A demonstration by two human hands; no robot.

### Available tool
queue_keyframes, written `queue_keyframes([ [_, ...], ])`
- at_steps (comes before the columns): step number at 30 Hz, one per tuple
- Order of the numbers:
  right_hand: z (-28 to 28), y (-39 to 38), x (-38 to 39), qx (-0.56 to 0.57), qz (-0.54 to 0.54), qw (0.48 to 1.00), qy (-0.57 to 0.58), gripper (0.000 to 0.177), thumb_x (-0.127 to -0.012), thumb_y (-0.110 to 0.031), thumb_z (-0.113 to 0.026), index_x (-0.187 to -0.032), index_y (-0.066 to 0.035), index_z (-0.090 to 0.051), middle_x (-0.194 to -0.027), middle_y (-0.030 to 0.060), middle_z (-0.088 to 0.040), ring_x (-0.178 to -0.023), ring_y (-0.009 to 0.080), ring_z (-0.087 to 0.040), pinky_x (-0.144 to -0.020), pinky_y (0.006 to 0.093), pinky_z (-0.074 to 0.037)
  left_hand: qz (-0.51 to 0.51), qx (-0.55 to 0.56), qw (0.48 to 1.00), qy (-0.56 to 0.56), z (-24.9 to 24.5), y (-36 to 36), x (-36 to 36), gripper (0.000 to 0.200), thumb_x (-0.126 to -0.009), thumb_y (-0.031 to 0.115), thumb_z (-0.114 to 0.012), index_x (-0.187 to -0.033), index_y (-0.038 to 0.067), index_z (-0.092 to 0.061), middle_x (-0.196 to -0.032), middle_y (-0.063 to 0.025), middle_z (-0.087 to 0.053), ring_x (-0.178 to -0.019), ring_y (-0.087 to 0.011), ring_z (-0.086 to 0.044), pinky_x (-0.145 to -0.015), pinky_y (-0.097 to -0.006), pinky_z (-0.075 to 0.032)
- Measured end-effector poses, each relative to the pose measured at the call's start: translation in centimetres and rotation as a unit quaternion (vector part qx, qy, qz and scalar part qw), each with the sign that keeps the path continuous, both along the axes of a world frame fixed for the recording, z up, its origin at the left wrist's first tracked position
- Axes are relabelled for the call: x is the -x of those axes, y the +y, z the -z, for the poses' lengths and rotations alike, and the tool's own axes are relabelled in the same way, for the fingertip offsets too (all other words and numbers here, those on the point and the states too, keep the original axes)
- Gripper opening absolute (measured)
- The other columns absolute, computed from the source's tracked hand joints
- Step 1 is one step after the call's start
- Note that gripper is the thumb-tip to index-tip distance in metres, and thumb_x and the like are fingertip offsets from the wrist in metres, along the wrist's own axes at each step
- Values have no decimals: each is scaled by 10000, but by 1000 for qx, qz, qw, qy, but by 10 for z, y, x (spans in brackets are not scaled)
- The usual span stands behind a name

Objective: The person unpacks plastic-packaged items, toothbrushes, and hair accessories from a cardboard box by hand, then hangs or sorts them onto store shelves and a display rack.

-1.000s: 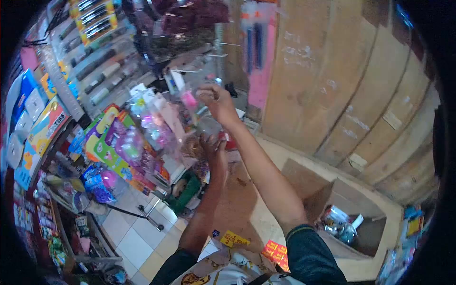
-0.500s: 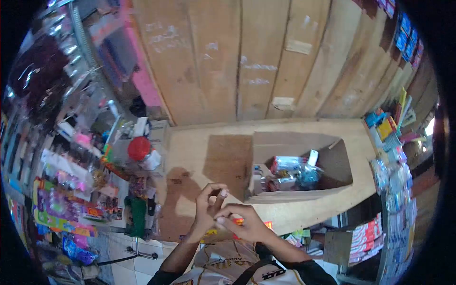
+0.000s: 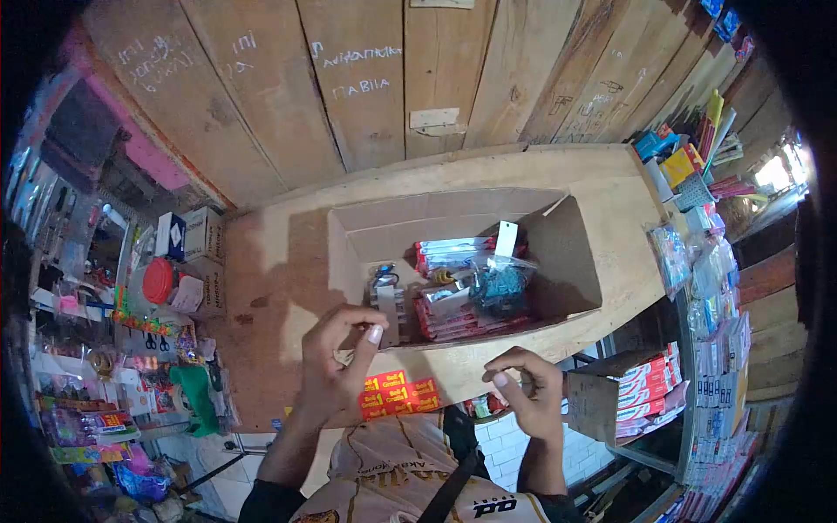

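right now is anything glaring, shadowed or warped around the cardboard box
Head view: a shadow darkens the wooden counter left of the cardboard box, whose plastic bag catches small glints; head view, far right: a bright patch burns out; head view, edges: the lens leaves a black surround, and the wall planks splay outward.

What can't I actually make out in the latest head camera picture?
All in the head view:
- Anything tiny pinched in the left hand or right hand: too small; curled fingers block the view.
- Floor of the open brown cardboard box: mostly hidden by packets.
- Teal items: blurred behind clear plastic.
- White printed shirt: cut off by the bottom edge.
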State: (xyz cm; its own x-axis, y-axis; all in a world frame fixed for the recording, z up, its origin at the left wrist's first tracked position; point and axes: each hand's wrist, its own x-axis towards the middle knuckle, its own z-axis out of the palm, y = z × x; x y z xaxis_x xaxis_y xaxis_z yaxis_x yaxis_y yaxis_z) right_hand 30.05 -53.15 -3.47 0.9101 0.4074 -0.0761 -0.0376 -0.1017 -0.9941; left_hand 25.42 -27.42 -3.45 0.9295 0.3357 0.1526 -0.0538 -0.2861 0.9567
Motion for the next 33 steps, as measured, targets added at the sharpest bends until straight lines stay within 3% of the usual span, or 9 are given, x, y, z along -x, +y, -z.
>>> queue_keyframes([
  [4, -13, -25, -52, 56, -100, 989, -97, 150, -842, -85, -675, -962, 4, -679, -894, 125, -688, -797, 193, -656, -721, 306, -500, 97, -132, 986, 26, -10, 5, -42, 156, -894, 79, -604, -1023, -7, -618, -932, -137, -651, -843, -203, -641, -768, -323, -502],
  [9, -46, -13, -127, 163, -254, 941, -153, 190, -847, -108, -673, -1010, -11, -669, -873, 138, -674, -813, 258, -672, -742, 359, -518, 199, -183, 961, 56, -7, 10, -95, 240, -896, 132, -606, -1082, -17, -585, -948, -180, -641, -906, -281, -648, -789, -377, -503],
  [13, -26, 16, -177, 238, -394, 864, -203, 231, -873, -158, -632, -1065, -29, -644, -906, 179, -657, -845, 336, -660, -760, 427, -524, 306, -276, 901, 136, 16, 13, -133, 320, -902, 150, -579, -1181, 4, -526, -1139, -218, -588, -1061, -382, -579, -880, -441, -476],
  [16, 1, 44, -200, 324, -488, 780, -221, 288, -863, -180, -599, -1091, -5, -616, -980, 216, -652, -927, 375, -646, -821, 481, -519, 330, -328, 870, 163, 37, -1, -148, 314, -866, 191, -592, -1082, -36, -573, -1066, -217, -595, -1010, -375, -615, -835, -467, -501],
  [19, 46, 61, -209, 417, -531, 682, -281, 274, -812, -134, -618, -1047, 5, -634, -953, 217, -658, -928, 379, -649, -827, 478, -518, 416, -349, 818, 190, 62, -12, -160, 349, -835, 172, -605, -1095, -59, -574, -1124, -227, -567, -1021, -391, -609, -857, -462, -506],
  [20, 61, 65, -209, 437, -546, 661, -273, 277, -801, -129, -619, -1044, 2, -642, -1003, 222, -645, -950, 373, -646, -827, 474, -519, 434, -301, 797, 294, 61, -18, -167, 321, -849, 160, -588, -1074, -69, -575, -1194, -274, -541, -1082, -416, -572, -917, -461, -481],
  [23, 83, 74, -209, 474, -571, 618, -259, 284, -778, -118, -619, -1037, -10, -664, -1165, 232, -584, -1042, 354, -616, -842, 462, -516, 495, -350, 704, 370, 70, -31, -178, 290, -800, 135, -599, -989, -81, -634, -1124, -274, -596, -1062, -399, -599, -882, -461, -499],
  [28, 95, 79, -206, 498, -594, 585, -238, 332, -776, -142, -615, -1093, -65, -682, -1409, 211, -404, -1269, 342, -461, -948, 447, -466, 504, -340, 685, 401, 103, -38, -168, 288, -766, 114, -585, -971, -75, -657, -1012, -269, -650, -999, -368, -637, -867, -454, -506],
  [33, 98, 73, -207, 529, -596, 548, -254, 340, -825, -219, -596, -1154, -164, -659, -1421, 237, -392, -1309, 379, -391, -1017, 508, -400, 482, -330, 692, 423, 119, -26, -166, 316, -786, 121, -562, -1019, -80, -635, -1042, -266, -643, -1024, -383, -620, -892, -457, -493],
])
